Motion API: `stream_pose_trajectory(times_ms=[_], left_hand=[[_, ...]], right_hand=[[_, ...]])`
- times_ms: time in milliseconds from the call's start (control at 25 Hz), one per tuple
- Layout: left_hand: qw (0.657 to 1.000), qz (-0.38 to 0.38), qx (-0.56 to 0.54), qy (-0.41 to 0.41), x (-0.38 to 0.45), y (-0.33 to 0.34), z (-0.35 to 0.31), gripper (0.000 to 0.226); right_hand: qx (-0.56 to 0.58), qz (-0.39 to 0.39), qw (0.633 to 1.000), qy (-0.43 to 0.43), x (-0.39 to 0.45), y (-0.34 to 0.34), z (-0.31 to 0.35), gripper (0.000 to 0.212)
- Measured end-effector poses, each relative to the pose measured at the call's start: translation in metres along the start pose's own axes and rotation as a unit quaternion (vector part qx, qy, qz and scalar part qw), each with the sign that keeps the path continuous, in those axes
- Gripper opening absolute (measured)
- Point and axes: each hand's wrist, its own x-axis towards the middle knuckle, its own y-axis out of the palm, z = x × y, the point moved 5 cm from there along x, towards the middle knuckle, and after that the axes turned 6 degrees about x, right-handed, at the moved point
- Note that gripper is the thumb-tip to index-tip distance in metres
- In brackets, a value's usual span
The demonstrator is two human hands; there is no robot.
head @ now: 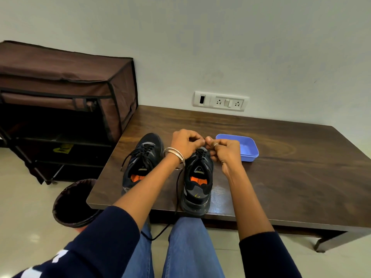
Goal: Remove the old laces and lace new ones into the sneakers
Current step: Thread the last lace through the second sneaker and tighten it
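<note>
Two black sneakers with orange insoles stand side by side on the dark wooden table (281, 177), toes toward the wall. The left sneaker (141, 163) is laced with a black lace, its ends loose. Over the toe end of the right sneaker (197, 183) both hands pinch its black lace (177, 195). My left hand (185, 144), with a silver bangle on the wrist, is closed on the lace. My right hand (223, 150), wearing a ring, pinches it too. One long lace end hangs off the table's front edge down to my lap.
A blue plastic tray (248, 150) sits just right of my right hand. A dark bin (75, 203) stands on the floor at the table's left corner. A brown fabric shoe rack (64, 101) stands at the left. A wall socket panel (220, 101) is behind the table.
</note>
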Motion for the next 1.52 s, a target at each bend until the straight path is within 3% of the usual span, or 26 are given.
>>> stream_pose_trajectory(times_ms=[80, 200, 360, 720, 1080, 1280, 1400, 1520], left_hand=[[0.998, -0.016, 0.044, -0.034, -0.004, 0.008, 0.012, 0.006], [0.993, 0.006, 0.067, -0.096, -0.015, 0.027, 0.032, 0.007], [0.991, -0.02, 0.066, -0.111, -0.026, 0.041, 0.033, 0.009], [0.974, 0.001, 0.202, -0.102, -0.024, 0.06, 0.029, 0.019], [0.979, -0.012, 0.159, -0.13, -0.024, 0.063, 0.036, 0.017], [0.981, 0.017, 0.104, -0.16, -0.024, 0.068, 0.046, 0.013], [0.984, 0.037, 0.119, -0.131, -0.023, 0.071, 0.047, 0.011], [0.976, 0.06, 0.188, -0.092, -0.023, 0.069, 0.045, 0.028]], right_hand=[[-0.114, 0.018, 0.993, -0.003, 0.0, 0.0, -0.015, 0.019], [-0.324, 0.077, 0.943, -0.01, -0.011, 0.008, -0.042, 0.052], [-0.388, -0.01, 0.918, -0.078, -0.02, 0.004, -0.047, 0.035], [-0.325, -0.083, 0.941, -0.053, -0.026, -0.005, -0.046, 0.027], [-0.333, -0.003, 0.941, -0.061, -0.019, -0.009, -0.049, 0.032], [-0.125, 0.088, 0.988, 0.008, -0.005, -0.015, -0.068, 0.022], [-0.087, 0.003, 0.996, 0.023, 0.003, -0.02, -0.069, 0.019], [-0.094, -0.038, 0.995, 0.007, 0.007, -0.012, -0.062, 0.014]])
